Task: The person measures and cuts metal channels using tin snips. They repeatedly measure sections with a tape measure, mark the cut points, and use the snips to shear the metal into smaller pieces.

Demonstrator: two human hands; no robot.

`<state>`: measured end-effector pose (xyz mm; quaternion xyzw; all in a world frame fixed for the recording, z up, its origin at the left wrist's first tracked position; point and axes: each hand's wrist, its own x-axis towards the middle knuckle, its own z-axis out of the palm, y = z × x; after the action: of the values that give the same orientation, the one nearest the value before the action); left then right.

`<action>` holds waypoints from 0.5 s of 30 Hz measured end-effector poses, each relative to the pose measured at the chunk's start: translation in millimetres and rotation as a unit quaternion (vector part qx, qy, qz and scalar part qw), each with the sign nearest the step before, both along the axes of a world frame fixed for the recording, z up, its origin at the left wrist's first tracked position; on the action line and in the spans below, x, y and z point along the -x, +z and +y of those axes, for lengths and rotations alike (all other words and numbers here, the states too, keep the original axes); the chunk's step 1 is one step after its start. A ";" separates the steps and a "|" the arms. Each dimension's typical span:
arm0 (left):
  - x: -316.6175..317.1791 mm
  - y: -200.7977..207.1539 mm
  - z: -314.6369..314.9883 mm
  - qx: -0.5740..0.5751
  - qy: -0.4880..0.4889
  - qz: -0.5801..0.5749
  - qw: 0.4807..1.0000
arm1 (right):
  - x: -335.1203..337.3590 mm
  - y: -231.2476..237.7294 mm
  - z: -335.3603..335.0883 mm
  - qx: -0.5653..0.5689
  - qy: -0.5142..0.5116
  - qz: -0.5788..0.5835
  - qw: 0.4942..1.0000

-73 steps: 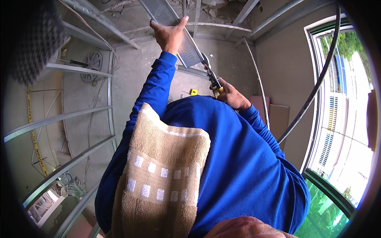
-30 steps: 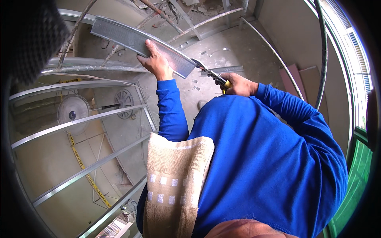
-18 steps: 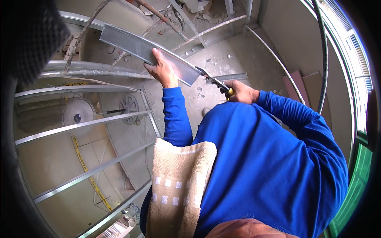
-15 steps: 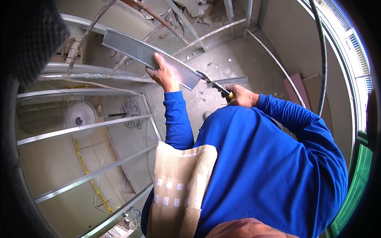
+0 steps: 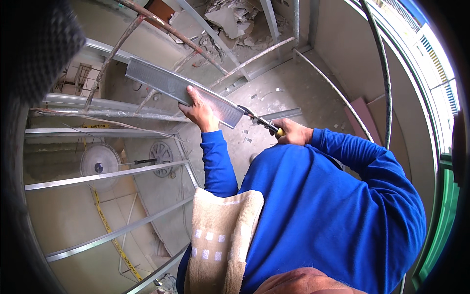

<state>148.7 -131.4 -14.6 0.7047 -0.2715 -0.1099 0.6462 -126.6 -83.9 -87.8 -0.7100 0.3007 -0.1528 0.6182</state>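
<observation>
A galvanized metal stud channel (image 5: 161,82) slants across in front of me, its far end up to the left. My left hand (image 5: 200,112) is closed around its lower edge near the right end, thumb laid over the ridged inner face. My right hand (image 5: 295,131) grips the handles of a pair of tin snips (image 5: 263,122) with a yellow-and-black grip. Their jaws meet the channel's right end at its upper edge. Exactly how far the blades reach onto the metal is too small to tell.
Paint-spotted scaffold pipes (image 5: 188,43) cross just beyond the channel. At left stands a metal stud frame (image 5: 122,175), with a round fan (image 5: 100,164) behind it. Another channel piece (image 5: 286,113) and scraps lie on the floor; rubble (image 5: 230,22) is heaped at the back. A beige towel (image 5: 223,235) hangs over my shoulder.
The whole scene, hands included, sits somewhat lower in the picture. Both hands keep their holds, and the snips stay at the channel's right end.
</observation>
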 end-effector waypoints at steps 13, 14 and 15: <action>7.1 -18.5 22.3 0.111 -0.152 0.247 0.951 | 1.1 2.1 4.2 0.012 -0.028 0.025 0.999; 9.7 -18.3 23.4 0.084 -0.100 0.244 0.961 | -2.6 2.4 2.8 0.015 -0.013 0.013 1.000; 15.8 -20.3 27.5 0.098 -0.096 0.206 0.969 | -5.1 1.4 1.4 0.004 -0.007 0.005 1.000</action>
<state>132.9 -104.0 -34.9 0.5710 -0.2087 -0.2870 0.7403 -121.6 -82.5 -86.4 -0.7112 0.3082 -0.1550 0.6125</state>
